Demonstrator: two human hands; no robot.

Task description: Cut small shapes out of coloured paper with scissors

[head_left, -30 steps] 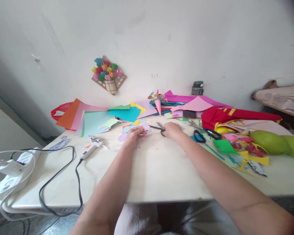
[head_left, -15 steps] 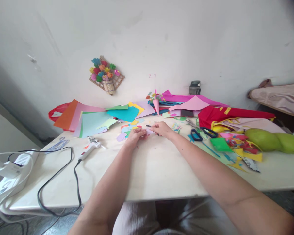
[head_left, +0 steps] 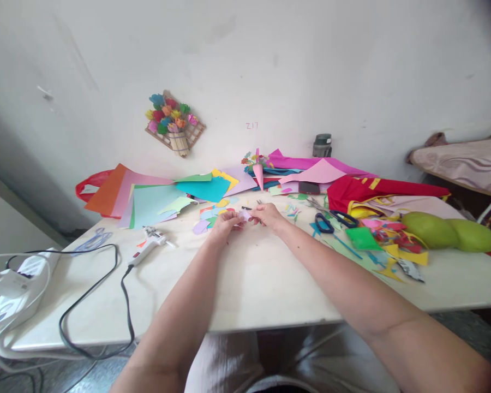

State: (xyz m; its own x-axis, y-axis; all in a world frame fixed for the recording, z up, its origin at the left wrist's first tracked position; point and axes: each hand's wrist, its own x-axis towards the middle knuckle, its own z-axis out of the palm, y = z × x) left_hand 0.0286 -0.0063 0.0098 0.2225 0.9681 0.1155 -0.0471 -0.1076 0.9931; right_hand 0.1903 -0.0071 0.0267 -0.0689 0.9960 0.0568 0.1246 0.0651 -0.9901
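Over the middle of the table, a small light purple paper piece (head_left: 245,216) sits between my two hands. My left hand (head_left: 227,222) is closed in a pinch on its left side. On the other side, the fingers of my right hand (head_left: 265,215) are bent and pinched at the paper's edge. Something dark shows under the right fingertips, too small to name. Just beyond the hands is a small black object (head_left: 246,208). Coloured paper cutouts (head_left: 208,218) lie beside the left hand, including a purple one.
On the left lie a glue gun (head_left: 149,248), its black cord and a white power strip (head_left: 20,289). Coloured paper sheets (head_left: 155,204) line the back, with a pink paper cone (head_left: 258,176). Scissors (head_left: 335,219), paper scraps (head_left: 393,234) and a green, rounded object (head_left: 429,229) are to the right.
The hands stay close together, and the purple paper now shows more plainly between them. My right fingers have shifted slightly on the paper. The whole view has moved a little.
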